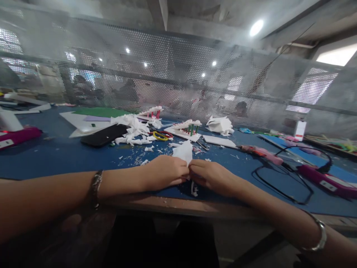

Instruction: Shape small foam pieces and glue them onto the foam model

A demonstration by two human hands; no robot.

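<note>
Near the front edge of the blue tabletop [134, 163], a small white sheet that looks like paper [182, 150] stands up between my two hands. My left hand [166, 171] pinches it from the left with its fingers curled. From the right, my right hand [210, 175] closes its fingers on the same sheet, and the fingertips of both hands meet at its lower end. A torn white scrap [194, 189] lies just below the fingers. The fingers hide the lower part of the sheet.
Behind my hands lie yellow-handled scissors [160, 136], crumpled white scraps [134, 128], a black phone [104, 136] and white pieces with green posts [189, 128]. To the right are a pink-handled tool [264, 154], its black cable [309, 190] and a magenta device [326, 182]. A perforated screen [167, 74] stands behind.
</note>
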